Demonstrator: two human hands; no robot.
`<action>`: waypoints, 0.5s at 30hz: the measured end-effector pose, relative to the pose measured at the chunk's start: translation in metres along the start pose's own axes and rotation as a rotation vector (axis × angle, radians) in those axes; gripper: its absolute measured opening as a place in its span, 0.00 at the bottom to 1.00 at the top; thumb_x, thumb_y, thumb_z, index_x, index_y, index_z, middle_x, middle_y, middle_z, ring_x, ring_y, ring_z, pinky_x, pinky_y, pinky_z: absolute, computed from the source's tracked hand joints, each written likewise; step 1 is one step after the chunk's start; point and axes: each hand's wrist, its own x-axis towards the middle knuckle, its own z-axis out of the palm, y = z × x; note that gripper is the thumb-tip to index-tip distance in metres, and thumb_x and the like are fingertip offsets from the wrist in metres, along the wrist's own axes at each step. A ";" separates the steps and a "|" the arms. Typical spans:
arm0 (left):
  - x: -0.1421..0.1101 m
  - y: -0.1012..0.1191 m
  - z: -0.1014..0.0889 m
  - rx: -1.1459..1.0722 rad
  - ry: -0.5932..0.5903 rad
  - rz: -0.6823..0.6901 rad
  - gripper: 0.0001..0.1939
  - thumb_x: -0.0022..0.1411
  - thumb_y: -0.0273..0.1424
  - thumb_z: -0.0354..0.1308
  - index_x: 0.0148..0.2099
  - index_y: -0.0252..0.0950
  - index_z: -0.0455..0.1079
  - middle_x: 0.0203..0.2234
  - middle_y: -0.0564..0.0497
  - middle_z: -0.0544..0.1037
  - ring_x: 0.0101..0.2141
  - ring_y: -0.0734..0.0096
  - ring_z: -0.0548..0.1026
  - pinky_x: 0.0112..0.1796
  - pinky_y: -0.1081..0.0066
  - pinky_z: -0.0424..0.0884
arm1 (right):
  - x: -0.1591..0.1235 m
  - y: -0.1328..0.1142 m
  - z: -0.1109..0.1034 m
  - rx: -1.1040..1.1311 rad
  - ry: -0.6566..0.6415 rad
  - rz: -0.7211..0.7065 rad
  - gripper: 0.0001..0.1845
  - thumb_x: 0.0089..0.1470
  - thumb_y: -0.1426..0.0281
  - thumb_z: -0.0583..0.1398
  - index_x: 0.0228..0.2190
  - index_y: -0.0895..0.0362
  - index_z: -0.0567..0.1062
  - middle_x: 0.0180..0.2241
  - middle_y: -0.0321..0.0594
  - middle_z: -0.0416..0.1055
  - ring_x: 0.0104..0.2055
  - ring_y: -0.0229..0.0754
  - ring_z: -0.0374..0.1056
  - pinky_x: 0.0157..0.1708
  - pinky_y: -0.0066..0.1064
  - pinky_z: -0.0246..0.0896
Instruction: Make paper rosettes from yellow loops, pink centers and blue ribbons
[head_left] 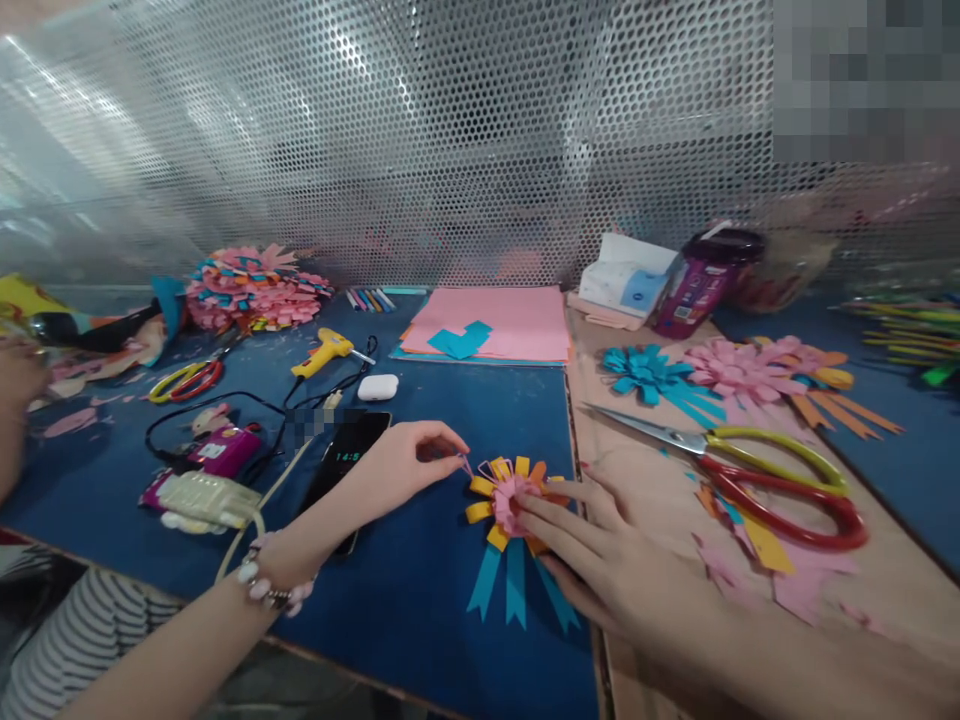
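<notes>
A paper flower (505,508) lies on the blue table, with a pink centre, yellow and orange looped petals and blue ribbon tails pointing toward me. My right hand (600,545) rests on it from the right, fingers stretched out and the tips on the pink centre. Part of the flower's right side is hidden beneath those fingers. At the flower's upper left, my left hand (409,462) pinches a thin pinkish-purple strip (467,464) between thumb and forefinger. Whether the strip is fixed to the petals I cannot tell. A dark phone (352,450) lies partly under my left forearm.
Large scissors (750,470) lie right on brown board, near finished paper flowers (742,370) and scraps. Behind stand stacked pink paper (517,315) and a purple tub (697,285). Left are a yellow glue gun (328,350), cords, a power strip (206,500), smaller scissors (187,381) and another person's arm (16,400).
</notes>
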 end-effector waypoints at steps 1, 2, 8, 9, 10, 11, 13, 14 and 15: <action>0.001 -0.001 -0.001 0.020 0.005 -0.008 0.09 0.56 0.34 0.58 0.39 0.37 0.73 0.32 0.50 0.79 0.34 0.69 0.76 0.35 0.71 0.70 | 0.000 0.000 0.000 -0.001 -0.003 0.002 0.19 0.58 0.72 0.54 0.50 0.52 0.71 0.49 0.37 0.73 0.51 0.47 0.64 0.58 0.51 0.51; 0.001 -0.003 -0.002 0.034 0.008 -0.018 0.09 0.56 0.35 0.58 0.39 0.37 0.73 0.32 0.50 0.80 0.33 0.69 0.76 0.35 0.71 0.70 | -0.001 0.000 0.000 -0.007 -0.004 0.001 0.19 0.58 0.72 0.54 0.50 0.52 0.71 0.49 0.37 0.73 0.51 0.47 0.64 0.58 0.51 0.51; 0.004 -0.007 -0.005 0.132 0.002 -0.049 0.10 0.56 0.36 0.57 0.38 0.37 0.74 0.32 0.50 0.80 0.31 0.69 0.76 0.34 0.71 0.68 | -0.002 0.002 -0.003 -0.002 0.035 -0.004 0.18 0.58 0.74 0.55 0.50 0.50 0.71 0.48 0.35 0.73 0.51 0.45 0.64 0.57 0.47 0.50; 0.004 -0.007 -0.006 0.153 0.009 -0.047 0.10 0.56 0.36 0.58 0.38 0.37 0.74 0.32 0.51 0.80 0.31 0.69 0.76 0.33 0.71 0.68 | 0.002 0.005 -0.004 0.013 0.043 0.018 0.17 0.58 0.74 0.55 0.48 0.50 0.72 0.48 0.36 0.73 0.50 0.45 0.63 0.56 0.47 0.52; 0.005 -0.007 -0.006 0.172 0.016 -0.046 0.10 0.56 0.36 0.58 0.38 0.37 0.74 0.32 0.51 0.80 0.30 0.69 0.76 0.33 0.71 0.68 | 0.009 0.009 -0.007 0.029 0.044 0.046 0.15 0.58 0.73 0.55 0.46 0.51 0.73 0.49 0.37 0.72 0.51 0.45 0.63 0.54 0.47 0.53; 0.006 -0.006 -0.006 0.187 0.020 -0.043 0.10 0.56 0.36 0.58 0.37 0.37 0.74 0.32 0.51 0.80 0.30 0.69 0.75 0.33 0.72 0.67 | 0.018 0.014 -0.009 0.042 0.039 0.079 0.13 0.59 0.73 0.55 0.44 0.51 0.74 0.49 0.38 0.71 0.51 0.46 0.61 0.53 0.47 0.54; 0.008 -0.006 -0.006 0.203 0.028 -0.033 0.09 0.56 0.36 0.58 0.37 0.38 0.74 0.31 0.52 0.80 0.30 0.69 0.75 0.32 0.72 0.67 | 0.041 0.027 -0.012 0.062 -0.020 0.121 0.11 0.59 0.70 0.55 0.40 0.52 0.76 0.50 0.41 0.69 0.52 0.48 0.59 0.52 0.48 0.54; 0.009 -0.005 -0.006 0.201 0.028 -0.026 0.09 0.56 0.36 0.58 0.37 0.38 0.74 0.31 0.52 0.79 0.30 0.69 0.75 0.32 0.72 0.66 | 0.054 0.033 -0.012 0.074 -0.057 0.133 0.09 0.58 0.69 0.56 0.37 0.52 0.77 0.49 0.41 0.69 0.53 0.49 0.58 0.52 0.49 0.54; 0.009 -0.005 -0.006 0.194 0.026 -0.019 0.09 0.56 0.35 0.58 0.37 0.38 0.74 0.31 0.53 0.79 0.31 0.70 0.75 0.33 0.72 0.66 | 0.066 0.040 -0.012 0.099 -0.116 0.136 0.08 0.57 0.68 0.58 0.34 0.52 0.78 0.49 0.42 0.69 0.52 0.50 0.57 0.51 0.50 0.54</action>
